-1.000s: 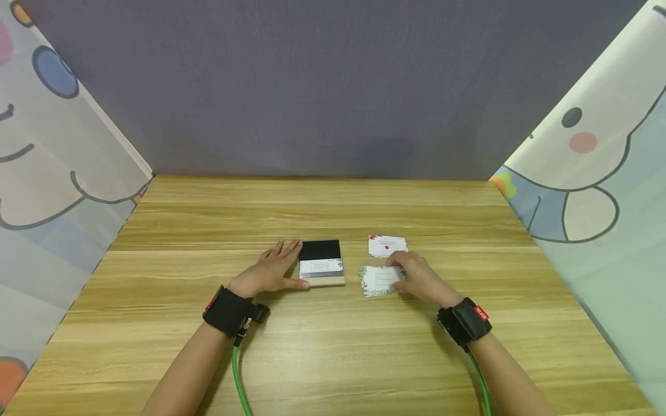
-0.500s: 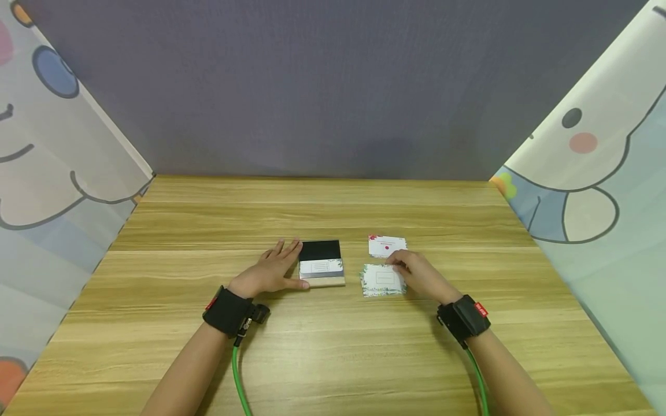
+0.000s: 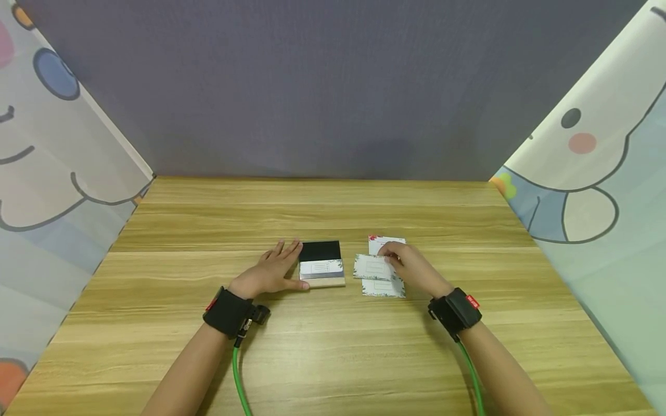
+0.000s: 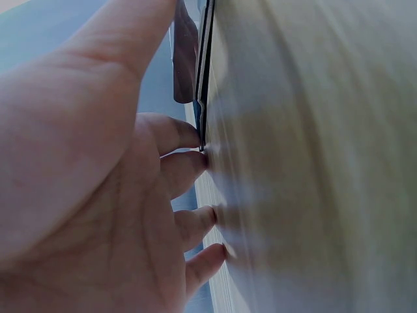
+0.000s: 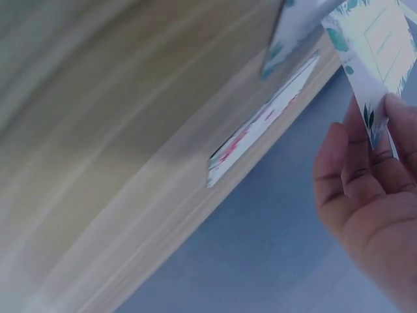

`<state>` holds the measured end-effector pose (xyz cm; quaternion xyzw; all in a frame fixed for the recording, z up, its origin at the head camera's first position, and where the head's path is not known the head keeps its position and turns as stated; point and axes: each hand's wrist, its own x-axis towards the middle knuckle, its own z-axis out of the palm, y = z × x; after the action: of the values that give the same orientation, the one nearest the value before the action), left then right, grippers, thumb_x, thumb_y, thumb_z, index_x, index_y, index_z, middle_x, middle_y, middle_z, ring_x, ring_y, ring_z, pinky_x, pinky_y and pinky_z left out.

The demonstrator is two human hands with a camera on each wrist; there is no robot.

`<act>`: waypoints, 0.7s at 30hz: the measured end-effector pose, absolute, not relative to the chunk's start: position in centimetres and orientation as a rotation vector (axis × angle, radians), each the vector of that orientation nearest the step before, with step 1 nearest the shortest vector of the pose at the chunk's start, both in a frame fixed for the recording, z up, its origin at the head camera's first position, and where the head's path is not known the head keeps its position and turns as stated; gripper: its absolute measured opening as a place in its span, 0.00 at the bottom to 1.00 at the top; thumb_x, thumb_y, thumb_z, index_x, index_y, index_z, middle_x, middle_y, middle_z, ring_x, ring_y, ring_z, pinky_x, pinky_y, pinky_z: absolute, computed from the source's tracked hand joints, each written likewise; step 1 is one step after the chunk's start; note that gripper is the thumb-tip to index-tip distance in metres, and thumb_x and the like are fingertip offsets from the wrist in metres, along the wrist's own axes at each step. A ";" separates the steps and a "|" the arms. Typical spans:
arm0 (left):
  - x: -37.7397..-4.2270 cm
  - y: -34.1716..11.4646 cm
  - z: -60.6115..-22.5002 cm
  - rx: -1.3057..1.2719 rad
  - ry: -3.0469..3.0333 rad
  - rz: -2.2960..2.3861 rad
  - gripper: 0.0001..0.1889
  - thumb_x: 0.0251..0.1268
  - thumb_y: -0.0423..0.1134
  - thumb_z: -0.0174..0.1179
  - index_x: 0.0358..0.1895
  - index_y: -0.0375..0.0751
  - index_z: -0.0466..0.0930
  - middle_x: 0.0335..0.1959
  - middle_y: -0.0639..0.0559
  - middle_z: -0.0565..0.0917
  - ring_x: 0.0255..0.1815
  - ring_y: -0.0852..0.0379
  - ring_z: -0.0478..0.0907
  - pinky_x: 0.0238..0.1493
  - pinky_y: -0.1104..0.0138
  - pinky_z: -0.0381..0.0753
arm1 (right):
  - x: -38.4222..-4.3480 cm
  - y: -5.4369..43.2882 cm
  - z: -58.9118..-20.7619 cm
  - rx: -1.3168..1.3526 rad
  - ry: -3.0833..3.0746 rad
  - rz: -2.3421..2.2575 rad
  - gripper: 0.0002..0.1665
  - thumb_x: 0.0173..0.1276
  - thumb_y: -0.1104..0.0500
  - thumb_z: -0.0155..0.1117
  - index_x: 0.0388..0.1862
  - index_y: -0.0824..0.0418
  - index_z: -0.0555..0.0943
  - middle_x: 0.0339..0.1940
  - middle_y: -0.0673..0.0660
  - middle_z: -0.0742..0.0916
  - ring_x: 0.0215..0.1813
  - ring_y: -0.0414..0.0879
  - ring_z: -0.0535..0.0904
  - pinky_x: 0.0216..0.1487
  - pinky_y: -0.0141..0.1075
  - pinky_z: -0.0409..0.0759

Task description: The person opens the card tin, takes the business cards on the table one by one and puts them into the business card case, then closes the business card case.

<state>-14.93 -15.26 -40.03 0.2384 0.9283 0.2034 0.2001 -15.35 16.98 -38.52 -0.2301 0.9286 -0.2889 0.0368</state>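
My right hand pinches a white card with leafy edges between thumb and fingers; the right wrist view shows this card raised off the table. Beneath it in the head view lies another leafy white card, partly covered. Behind is a card with red flowers, partly hidden by the right hand. To the left, a flat business card case lies open, its black part at the back and a printed card in it. My left hand lies against the case's left side, fingers straight and thumb at the front corner.
The wood-grain table ends at a dark grey panel at the back. Cartoon-printed curtains flank both sides. Each wrist wears a black camera band with a green cable.
My right hand has taken the top leafy card off the others and moved it up and slightly left, uncovering the card below. The left hand and case have stayed in place.
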 end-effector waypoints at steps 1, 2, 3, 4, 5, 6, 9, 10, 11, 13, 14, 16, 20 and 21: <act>-14.9 -15.3 -40.1 0.668 2.595 0.567 0.50 0.57 0.63 0.54 0.73 0.40 0.38 0.75 0.44 0.38 0.74 0.39 0.31 0.70 0.43 0.37 | -15.4 16.8 -38.4 -0.709 2.853 -0.891 0.10 0.66 0.71 0.52 0.39 0.63 0.80 0.39 0.57 0.84 0.34 0.42 0.73 0.33 0.32 0.72; -14.9 -15.3 -40.1 0.670 2.595 0.565 0.50 0.57 0.63 0.54 0.73 0.40 0.38 0.75 0.44 0.38 0.74 0.39 0.31 0.70 0.42 0.37 | -15.5 16.7 -38.3 -0.719 2.855 -0.898 0.10 0.66 0.71 0.52 0.39 0.63 0.80 0.38 0.57 0.84 0.33 0.42 0.73 0.33 0.32 0.72; -14.9 -15.3 -40.1 0.671 2.595 0.565 0.50 0.57 0.63 0.54 0.73 0.39 0.38 0.75 0.44 0.39 0.74 0.38 0.31 0.69 0.42 0.37 | -15.6 16.5 -38.3 -0.727 2.860 -0.903 0.10 0.66 0.71 0.53 0.40 0.63 0.80 0.37 0.57 0.84 0.31 0.42 0.72 0.31 0.31 0.71; -14.9 -15.4 -40.1 0.673 2.596 0.564 0.50 0.57 0.63 0.54 0.73 0.39 0.38 0.75 0.44 0.39 0.73 0.38 0.31 0.69 0.42 0.37 | -15.7 16.3 -38.2 -0.734 2.863 -0.909 0.09 0.66 0.70 0.53 0.40 0.62 0.80 0.37 0.57 0.84 0.30 0.41 0.71 0.30 0.30 0.70; -14.9 -15.4 -40.1 0.674 2.595 0.566 0.50 0.57 0.62 0.54 0.73 0.39 0.38 0.75 0.43 0.39 0.73 0.38 0.32 0.69 0.42 0.37 | -15.8 16.1 -38.1 -0.740 2.864 -0.918 0.09 0.66 0.70 0.53 0.40 0.62 0.79 0.37 0.57 0.84 0.29 0.41 0.70 0.30 0.30 0.70; -14.9 -15.4 -40.1 0.677 2.597 0.564 0.50 0.57 0.62 0.54 0.73 0.39 0.38 0.75 0.43 0.39 0.73 0.38 0.32 0.69 0.42 0.37 | -15.9 15.9 -38.0 -0.737 2.861 -0.928 0.09 0.66 0.70 0.53 0.40 0.62 0.79 0.38 0.57 0.84 0.29 0.41 0.70 0.30 0.30 0.70; -14.9 -15.4 -40.0 0.677 2.599 0.565 0.50 0.57 0.62 0.54 0.73 0.39 0.38 0.75 0.43 0.39 0.73 0.37 0.32 0.69 0.41 0.38 | -16.2 15.2 -37.7 -0.732 2.850 -0.944 0.09 0.66 0.69 0.54 0.41 0.62 0.79 0.40 0.58 0.84 0.31 0.42 0.72 0.31 0.31 0.72; -14.9 -15.4 -40.0 0.676 2.599 0.564 0.50 0.57 0.62 0.54 0.73 0.39 0.39 0.75 0.43 0.39 0.73 0.37 0.32 0.69 0.41 0.38 | -16.3 15.0 -37.6 -0.734 2.845 -0.950 0.09 0.66 0.69 0.53 0.42 0.63 0.79 0.40 0.58 0.84 0.31 0.42 0.73 0.31 0.31 0.73; -14.9 -15.4 -40.0 0.675 2.598 0.562 0.50 0.57 0.62 0.54 0.73 0.39 0.39 0.75 0.44 0.39 0.73 0.38 0.32 0.69 0.41 0.38 | -16.4 14.7 -37.6 -0.735 2.843 -0.954 0.09 0.66 0.69 0.54 0.42 0.63 0.79 0.40 0.58 0.84 0.32 0.42 0.73 0.31 0.31 0.73; -14.9 -15.3 -40.0 0.671 2.597 0.556 0.50 0.57 0.63 0.54 0.73 0.40 0.39 0.75 0.44 0.39 0.74 0.38 0.32 0.69 0.41 0.38 | -16.7 14.2 -37.5 -0.756 2.847 -0.958 0.10 0.66 0.69 0.54 0.43 0.63 0.80 0.38 0.57 0.84 0.31 0.42 0.74 0.32 0.31 0.74; -15.0 -15.3 -40.0 0.670 2.597 0.554 0.50 0.57 0.63 0.54 0.73 0.40 0.39 0.75 0.44 0.39 0.74 0.38 0.32 0.69 0.41 0.39 | -16.8 13.9 -37.5 -0.763 2.847 -0.965 0.10 0.66 0.68 0.54 0.43 0.63 0.80 0.37 0.56 0.84 0.31 0.41 0.74 0.32 0.31 0.74; -14.9 -15.3 -40.0 0.667 2.598 0.545 0.50 0.57 0.63 0.54 0.73 0.40 0.39 0.75 0.45 0.39 0.74 0.39 0.32 0.69 0.42 0.39 | -17.1 13.4 -37.3 -0.790 2.850 -0.970 0.10 0.66 0.68 0.54 0.43 0.63 0.80 0.36 0.56 0.84 0.32 0.41 0.75 0.32 0.31 0.75; -15.0 -15.3 -40.1 0.668 2.603 0.532 0.50 0.56 0.64 0.54 0.73 0.40 0.38 0.75 0.45 0.39 0.74 0.39 0.32 0.69 0.42 0.39 | -17.6 12.4 -37.1 -0.825 2.837 -0.968 0.10 0.66 0.68 0.54 0.43 0.62 0.80 0.36 0.55 0.84 0.32 0.42 0.76 0.33 0.32 0.75; -15.0 -15.3 -40.1 0.667 2.603 0.531 0.50 0.56 0.64 0.54 0.73 0.41 0.38 0.75 0.45 0.39 0.74 0.39 0.32 0.69 0.42 0.39 | -17.6 12.1 -37.1 -0.834 2.832 -0.963 0.10 0.66 0.68 0.54 0.43 0.62 0.80 0.36 0.55 0.83 0.33 0.42 0.75 0.33 0.32 0.74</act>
<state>-15.01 -15.32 -40.11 0.2386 0.9312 0.1898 0.1999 -17.65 12.14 -37.07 -0.2685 0.9118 -0.3101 0.0182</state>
